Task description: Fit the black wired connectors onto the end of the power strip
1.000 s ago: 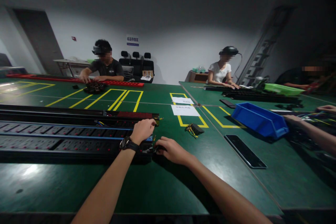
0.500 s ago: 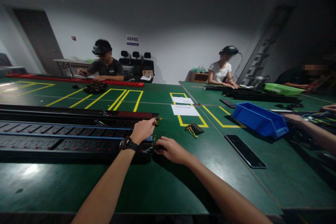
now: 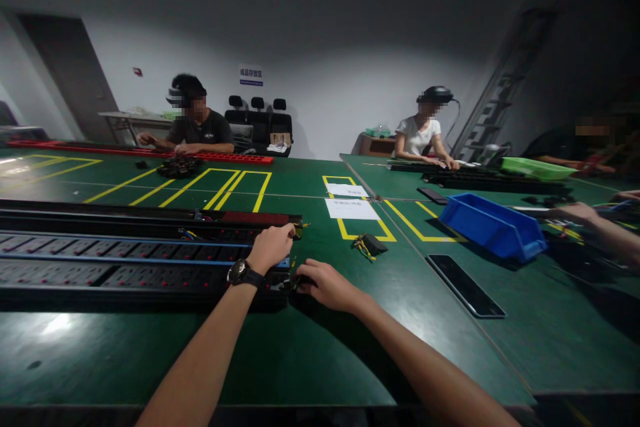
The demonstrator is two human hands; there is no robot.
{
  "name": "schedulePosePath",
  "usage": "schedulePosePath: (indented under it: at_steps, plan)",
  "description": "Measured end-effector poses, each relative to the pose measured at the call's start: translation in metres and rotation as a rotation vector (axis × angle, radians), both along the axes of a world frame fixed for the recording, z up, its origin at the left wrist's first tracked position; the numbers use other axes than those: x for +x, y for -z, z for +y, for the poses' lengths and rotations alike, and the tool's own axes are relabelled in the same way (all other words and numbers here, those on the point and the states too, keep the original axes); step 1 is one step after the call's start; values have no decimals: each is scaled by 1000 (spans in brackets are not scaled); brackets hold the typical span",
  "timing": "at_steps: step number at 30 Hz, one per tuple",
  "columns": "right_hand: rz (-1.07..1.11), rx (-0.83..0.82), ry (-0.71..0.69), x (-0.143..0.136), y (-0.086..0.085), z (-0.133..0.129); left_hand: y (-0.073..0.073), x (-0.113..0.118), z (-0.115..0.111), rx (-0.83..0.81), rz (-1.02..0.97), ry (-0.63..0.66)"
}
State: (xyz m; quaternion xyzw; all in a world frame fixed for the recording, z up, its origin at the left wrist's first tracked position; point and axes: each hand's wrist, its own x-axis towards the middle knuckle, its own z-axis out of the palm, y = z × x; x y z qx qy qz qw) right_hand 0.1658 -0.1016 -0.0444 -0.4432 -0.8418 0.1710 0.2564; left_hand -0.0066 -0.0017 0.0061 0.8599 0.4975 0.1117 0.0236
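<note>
- Left hand (image 3: pixel 271 247) is curled down on the right end of the long black power strip (image 3: pixel 125 265) lying on the green table (image 3: pixel 310 360).
- Right hand (image 3: pixel 324 284) pinches something tiny at the end cap, can't tell what.
- Strip looks rigid and longish, probably awkward; I'd grab the body, not the loose wires (image 3: pixel 300 228).

**Counting What Was on the Green Bench**

There were two hands in front, a left hand (image 3: pixel 273 247) and a right hand (image 3: pixel 325 285), and one watch (image 3: pixel 240 273). Three long power strips (image 3: pixel 125 267) lay side by side. There was one blue bin (image 3: pixel 493 225), one green tray (image 3: pixel 537 169), two white papers (image 3: pixel 351 208) and one flat black plate (image 3: pixel 466 285). Three other people sat further away.
</note>
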Motion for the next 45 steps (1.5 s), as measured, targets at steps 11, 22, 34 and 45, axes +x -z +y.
schedulePosePath:
  at_steps: [11, 22, 34, 45]
  plan:
    - [-14, 5, 4, 0, -2, -1, -1, 0, -1, 9, 7, 2]
    - [-1, 5, -1, 0, -2, -1, -3, -1, -2, -13, 25, 69]
    - [-3, -3, -3, 1, -1, 0, -1, -1, -1, -22, -12, 38]
    - [-4, 0, -3, 0, -1, -1, 2, -3, 1, -20, -90, 38]
